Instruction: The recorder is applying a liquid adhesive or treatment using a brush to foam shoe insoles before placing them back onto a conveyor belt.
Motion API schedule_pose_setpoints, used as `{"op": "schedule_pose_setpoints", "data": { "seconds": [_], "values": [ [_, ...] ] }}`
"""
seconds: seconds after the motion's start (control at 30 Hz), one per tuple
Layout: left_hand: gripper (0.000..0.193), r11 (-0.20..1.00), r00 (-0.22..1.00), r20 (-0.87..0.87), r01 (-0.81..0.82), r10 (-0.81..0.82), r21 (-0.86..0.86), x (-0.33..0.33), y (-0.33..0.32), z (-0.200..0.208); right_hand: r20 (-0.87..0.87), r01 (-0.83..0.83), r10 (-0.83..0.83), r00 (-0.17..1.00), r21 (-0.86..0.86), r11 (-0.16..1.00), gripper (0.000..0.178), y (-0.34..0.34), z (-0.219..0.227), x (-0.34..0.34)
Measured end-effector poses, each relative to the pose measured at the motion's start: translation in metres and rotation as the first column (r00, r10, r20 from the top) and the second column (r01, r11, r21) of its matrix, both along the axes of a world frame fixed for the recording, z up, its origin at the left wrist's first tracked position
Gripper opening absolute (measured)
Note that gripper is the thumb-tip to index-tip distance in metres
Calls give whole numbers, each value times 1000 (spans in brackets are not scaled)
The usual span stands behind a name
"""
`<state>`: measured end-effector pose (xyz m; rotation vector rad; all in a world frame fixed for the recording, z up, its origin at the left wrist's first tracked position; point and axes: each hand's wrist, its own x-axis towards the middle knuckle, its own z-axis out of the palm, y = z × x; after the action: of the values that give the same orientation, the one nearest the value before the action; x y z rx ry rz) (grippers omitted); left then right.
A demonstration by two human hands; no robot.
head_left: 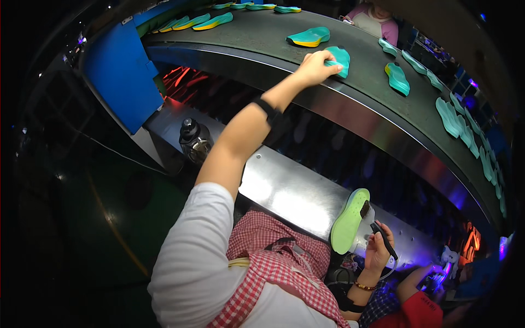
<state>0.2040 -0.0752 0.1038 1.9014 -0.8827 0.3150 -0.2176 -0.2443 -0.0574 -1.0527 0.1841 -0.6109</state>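
Left hand [318, 68]: fingers pinching a teal, curved shoe sole [342, 59] above the near edge of a dark, flat conveyor belt [257, 34]. Just beyond these fingers lies a teal-and-yellow shoe sole [309, 37]. Right hand [376, 254]: fingers wrapped around a black-handled brush with dark bristles [385, 240]; left of them, a pale green, elongated shoe sole [345, 227] overlaps the silver metal desk [295, 191]. Container: a dark, black-capped bottle [195, 143], nearer the body than the left fingers and to their left; contents indistinct.
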Motion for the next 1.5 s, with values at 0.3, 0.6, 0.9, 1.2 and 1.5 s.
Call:
{"op": "schedule_pose_setpoints", "data": {
  "seconds": [0.3,0.6,0.9,1.2,1.5],
  "values": [
    [47,484,330,-407,198,-852,-852,-125,80,-108,-29,71,-71,997,7,997,27,-11,-2,2],
    [71,626,-405,-623,143,-670,-766,-248,48,-219,19,-153,151,988,111,982,24,9,4,22],
    [75,504,-359,-419,-186,-834,-843,-263,5,-183,-138,-148,148,979,14,989,20,15,-14,52],
    [72,504,-325,-429,-200,-843,-840,-265,7,-186,-179,-121,92,980,-157,980,19,14,9,81],
    [68,478,-66,-485,-327,-872,-815,-244,6,-189,-95,-80,-15,995,-903,422,20,58,34,76]
  ]
}}
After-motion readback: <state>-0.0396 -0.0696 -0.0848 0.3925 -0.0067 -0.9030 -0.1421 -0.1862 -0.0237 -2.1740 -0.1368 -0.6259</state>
